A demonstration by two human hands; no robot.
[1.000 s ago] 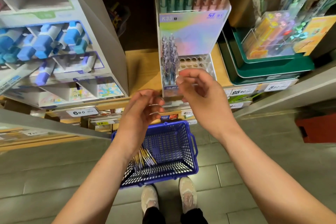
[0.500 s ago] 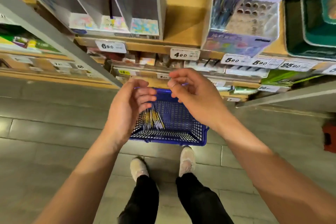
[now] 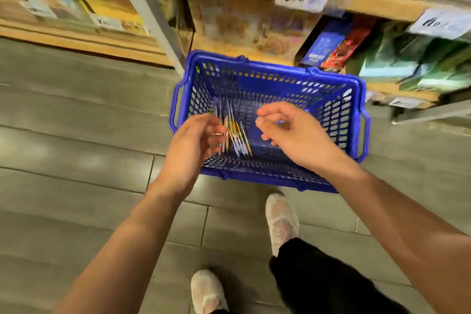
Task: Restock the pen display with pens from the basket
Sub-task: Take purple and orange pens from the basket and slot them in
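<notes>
Pens [image 3: 235, 135] blur behind left fingers [image 3: 212, 122], grip unclear; right fingers [image 3: 272, 109] loosely curled, empty.

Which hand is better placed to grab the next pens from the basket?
Likely the left hand: it reaches the pens in the basket; the right hand hovers beside them, over bare mesh.

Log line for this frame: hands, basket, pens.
phase: pick | left hand: at pens in basket, grip unclear | right hand: over basket, empty | display: out of view
</notes>
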